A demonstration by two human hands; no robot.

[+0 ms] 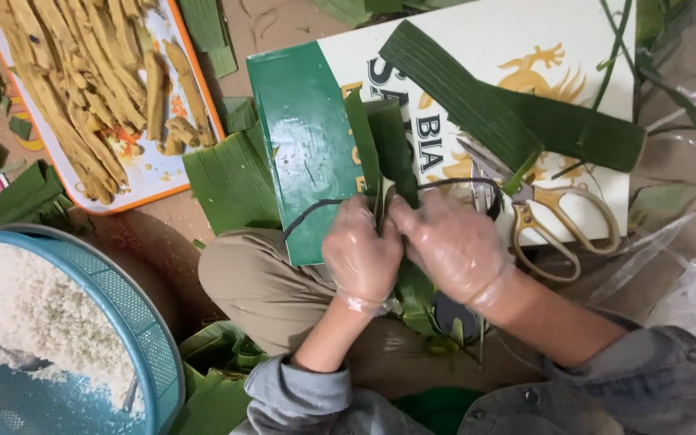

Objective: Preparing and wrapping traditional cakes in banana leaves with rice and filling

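Gloved hands fold a green leaf over a board.
The left hand (362, 254) and right hand (451, 246) both pinch the upright leaf (388, 149) at its base, above the knee. Scissors (545, 209) lie just right; a basket (151, 342) of rice (26, 310) sits left.
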